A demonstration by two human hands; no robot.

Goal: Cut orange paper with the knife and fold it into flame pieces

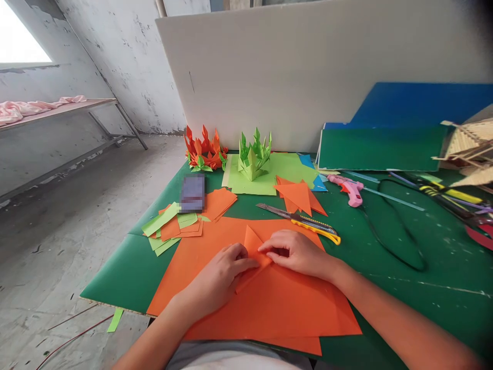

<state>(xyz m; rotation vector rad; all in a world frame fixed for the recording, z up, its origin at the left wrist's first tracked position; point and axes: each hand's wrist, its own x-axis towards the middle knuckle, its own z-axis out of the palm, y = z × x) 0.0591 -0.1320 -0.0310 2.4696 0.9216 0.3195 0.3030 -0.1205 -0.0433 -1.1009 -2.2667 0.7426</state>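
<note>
A small folded piece of orange paper (254, 246) lies on a large orange sheet (292, 308) in front of me, one corner pointing away. My left hand (233, 264) presses on its left side, fingers curled, thumb lying along the paper. From the right, my right hand (292, 252) pinches the paper's right edge between thumb and fingers. Beyond my right hand rests a utility knife (304, 223) with a yellow handle, its blade out to the left. Folded orange triangles (298, 195) lie stacked just behind the knife.
Orange and green paper pieces (169, 226) lie at left beside a blurred dark block (192, 192). Behind stand a red-orange folded-paper piece (204, 149) and a green one (254, 156). A pink glue gun (348, 189) with a black cord, tools and a stick model (470, 149) lie right.
</note>
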